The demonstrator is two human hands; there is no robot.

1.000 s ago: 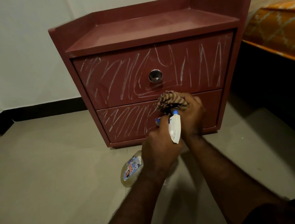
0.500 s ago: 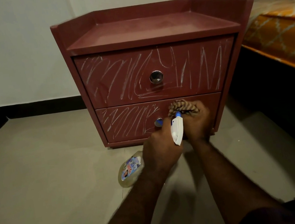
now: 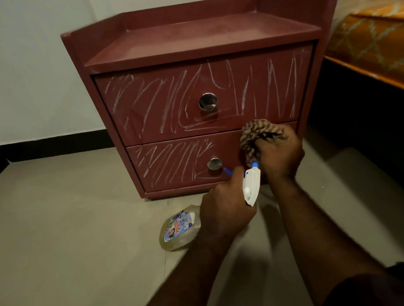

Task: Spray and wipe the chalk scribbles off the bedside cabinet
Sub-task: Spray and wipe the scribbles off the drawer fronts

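As left hand (image 3: 225, 210) grips spray bottle (image 3: 179, 228), right hand (image 3: 280, 157) clutches cloth (image 3: 252, 133).

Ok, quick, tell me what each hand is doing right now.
Left hand: gripping the clear plastic spray bottle with the white trigger head.
Right hand: clutching the bunched brown-striped cloth.

Head view looks forward and down, near the cabinet (image 3: 160, 101) front.

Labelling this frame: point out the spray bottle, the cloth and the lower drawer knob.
spray bottle (image 3: 178, 228), head view, labelled body.
cloth (image 3: 256, 131), head view, striped bunch.
lower drawer knob (image 3: 214, 164), head view, metal face.
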